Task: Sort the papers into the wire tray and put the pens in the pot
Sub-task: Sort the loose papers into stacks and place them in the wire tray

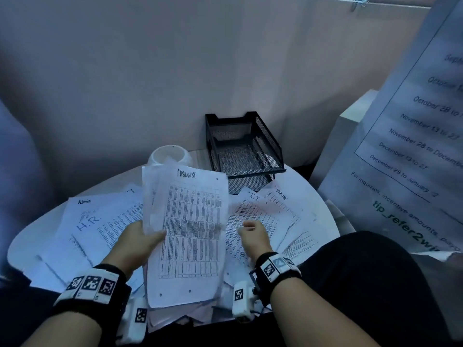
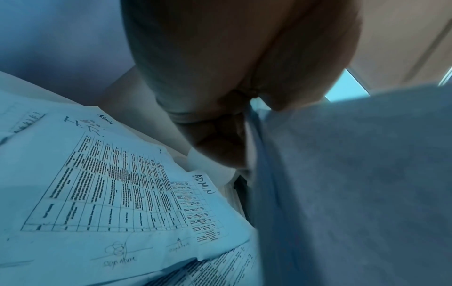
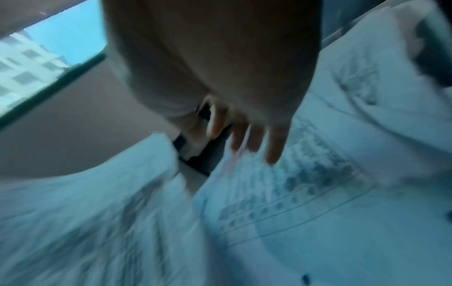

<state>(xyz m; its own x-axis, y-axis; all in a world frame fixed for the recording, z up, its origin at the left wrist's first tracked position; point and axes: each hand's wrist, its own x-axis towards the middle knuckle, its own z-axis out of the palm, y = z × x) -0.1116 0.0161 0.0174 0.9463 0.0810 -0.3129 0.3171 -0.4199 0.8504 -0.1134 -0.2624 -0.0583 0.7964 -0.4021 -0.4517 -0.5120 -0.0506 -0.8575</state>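
Head view shows the left hand [image 1: 136,237] at lower centre of the frame gripping a sheaf of papers [image 1: 186,229] by its left edge, thumb on the top sheet, which carries a printed table and a handwritten heading; the sheaf is lifted above the round white table [image 1: 318,204]. Just right of the sheaf, the right hand [image 1: 253,235] hovers over the loose sheets [image 1: 275,216] spread across the table, holding nothing; in the right wrist view its fingers [image 3: 275,147] point down, relaxed and slightly spread, just above a printed page, though that picture is badly blurred. More papers lie fanned out at left of the frame, among them a page marked H.R. [image 1: 87,221] and another headed Admin. The black wire tray [image 1: 244,146] sits at the far edge of the table, upper centre of the frame, its front end resting on some sheets, and it looks bare inside. A white pot [image 1: 170,156] stands just left of the tray, partly hidden behind the top of the held sheaf. Left wrist view shows the fingers [image 2: 220,147] curled behind the sheaf's edge and the thumb in front. A large printed notice [image 1: 411,136] fills the right side of the head view.
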